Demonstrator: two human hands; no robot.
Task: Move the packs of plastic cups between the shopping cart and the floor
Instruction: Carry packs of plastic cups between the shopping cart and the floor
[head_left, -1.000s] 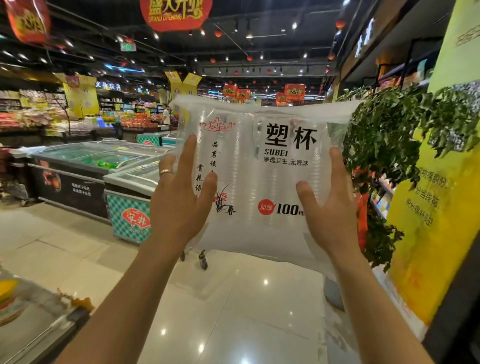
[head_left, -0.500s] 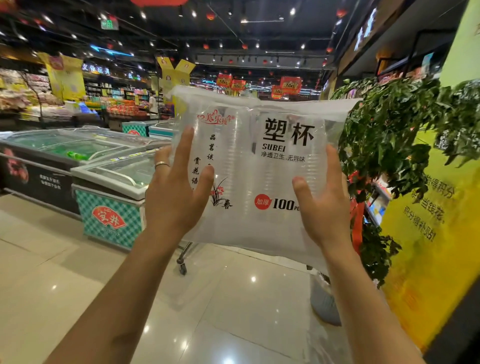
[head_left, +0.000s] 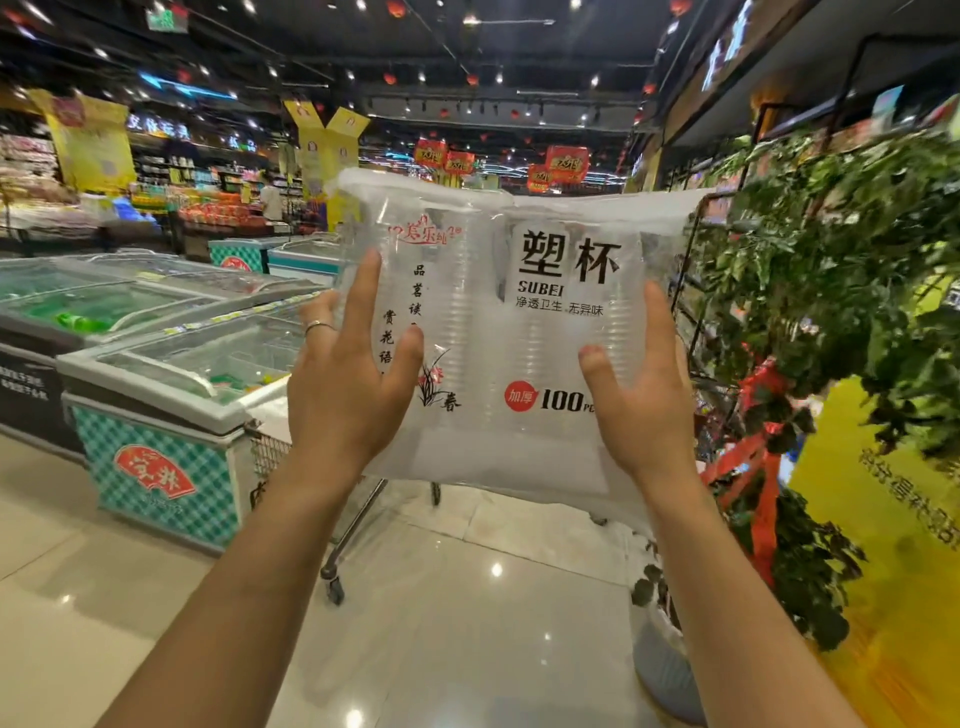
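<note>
A clear pack of plastic cups (head_left: 519, 332) with black lettering and a red "100" mark hangs upright at chest height in front of me. My left hand (head_left: 348, 384) grips its left side, thumb and forefinger on the front face. My right hand (head_left: 639, 395) grips the right side the same way. The other fingers are hidden behind the pack. Behind and below the pack stands the shopping cart (head_left: 270, 452); only a piece of wire basket, a slanted leg and a wheel (head_left: 333, 590) show.
Glass-topped chest freezers (head_left: 171, 395) line the left. At the right, a leafy green plant (head_left: 831, 291) with red ribbon stands in a grey pot (head_left: 665, 670) against a yellow sign. Glossy tiled floor (head_left: 441, 623) stretches below my arms.
Both hands keep the same hold on the pack. I have moved closer to the freezers and the plant, and the cart's basket and wheel now show under the pack.
</note>
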